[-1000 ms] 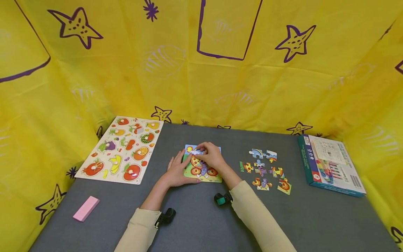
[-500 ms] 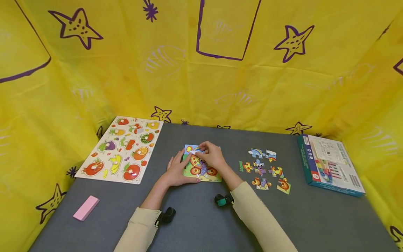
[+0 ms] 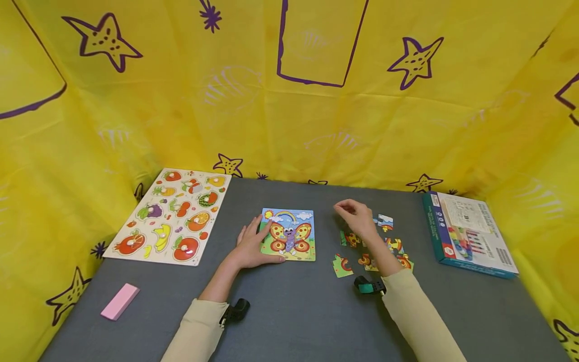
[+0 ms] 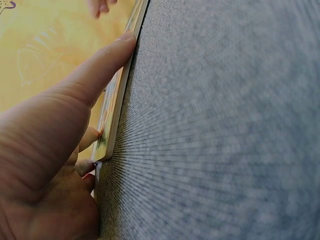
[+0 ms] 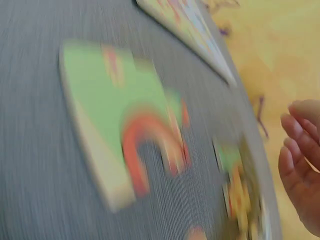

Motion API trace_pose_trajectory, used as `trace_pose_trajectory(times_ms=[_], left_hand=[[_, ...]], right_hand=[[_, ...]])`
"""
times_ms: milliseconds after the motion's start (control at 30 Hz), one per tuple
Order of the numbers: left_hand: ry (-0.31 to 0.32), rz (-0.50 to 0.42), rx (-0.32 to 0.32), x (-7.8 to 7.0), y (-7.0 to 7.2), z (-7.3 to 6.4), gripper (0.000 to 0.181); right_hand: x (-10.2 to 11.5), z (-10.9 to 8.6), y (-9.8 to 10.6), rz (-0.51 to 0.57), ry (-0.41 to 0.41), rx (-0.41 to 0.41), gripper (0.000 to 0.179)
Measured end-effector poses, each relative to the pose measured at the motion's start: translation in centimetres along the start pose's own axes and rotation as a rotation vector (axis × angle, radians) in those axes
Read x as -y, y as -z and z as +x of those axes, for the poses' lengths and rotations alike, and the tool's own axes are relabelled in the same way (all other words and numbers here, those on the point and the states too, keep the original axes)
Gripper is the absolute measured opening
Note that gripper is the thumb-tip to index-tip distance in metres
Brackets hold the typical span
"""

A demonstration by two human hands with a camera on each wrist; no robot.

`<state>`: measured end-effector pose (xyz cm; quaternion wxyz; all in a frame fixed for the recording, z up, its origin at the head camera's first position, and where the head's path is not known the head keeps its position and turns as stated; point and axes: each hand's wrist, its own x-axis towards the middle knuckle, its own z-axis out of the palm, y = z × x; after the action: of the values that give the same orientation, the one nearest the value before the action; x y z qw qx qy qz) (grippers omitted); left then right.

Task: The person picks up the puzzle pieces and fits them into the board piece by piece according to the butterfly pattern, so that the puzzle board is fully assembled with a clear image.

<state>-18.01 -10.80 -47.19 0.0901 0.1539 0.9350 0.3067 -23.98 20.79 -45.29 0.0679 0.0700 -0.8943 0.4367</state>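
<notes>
A square butterfly puzzle board (image 3: 296, 239) lies on the dark table, its picture showing a rainbow, sun and cloud. My left hand (image 3: 252, 247) rests at its lower left corner, thumb along the near edge and fingers spread over the left side. In the left wrist view the thumb (image 4: 107, 57) lies against the board's edge (image 4: 117, 107). My right hand (image 3: 359, 217) hovers over loose jigsaw pieces, fingers loosely bent with nothing visible in them. A green and orange jigsaw piece (image 3: 343, 265) lies nearest me, blurred in the right wrist view. The forearm hides some pieces.
A fruit peg puzzle (image 3: 169, 216) lies at the left, with a pink block (image 3: 119, 301) in front of it. A boxed set (image 3: 470, 234) stands at the right. Yellow cloth (image 3: 253, 125) closes off the back and sides.
My right hand has left the board and moved right over the loose pieces, uncovering the board's picture and the green and orange piece. The left hand has stayed at the board.
</notes>
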Motion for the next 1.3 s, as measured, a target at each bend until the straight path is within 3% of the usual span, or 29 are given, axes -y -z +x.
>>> trace_pose_trajectory(times_ms=[133, 267, 467, 967, 1133, 1300], left_hand=[[0.005, -0.002, 0.003, 0.1, 0.0, 0.0, 0.108], [0.007, 0.001, 0.003, 0.1, 0.0, 0.1, 0.108], [0.002, 0.008, 0.004, 0.1, -0.1, 0.1, 0.109], [-0.01, 0.0, -0.002, 0.1, -0.2, 0.0, 0.11], [-0.01, 0.002, -0.006, 0.2, -0.3, 0.0, 0.111], [-0.014, 0.024, 0.012, 0.3, -0.2, 0.0, 0.112]], right_hand=[[-2.1, -0.6, 2.5, -0.104, -0.001, -0.024, 0.022], [-3.7, -1.2, 4.2, -0.264, 0.018, 0.002, 0.032], [-5.1, -1.6, 5.8, -0.408, -0.064, 0.053, 0.051], [-5.5, -1.2, 6.6, -0.321, -0.084, 0.145, 0.045], [-5.7, -1.0, 6.6, -0.32, -0.073, 0.157, 0.046], [-5.4, -0.9, 6.4, -0.253, -0.055, 0.139, 0.042]])
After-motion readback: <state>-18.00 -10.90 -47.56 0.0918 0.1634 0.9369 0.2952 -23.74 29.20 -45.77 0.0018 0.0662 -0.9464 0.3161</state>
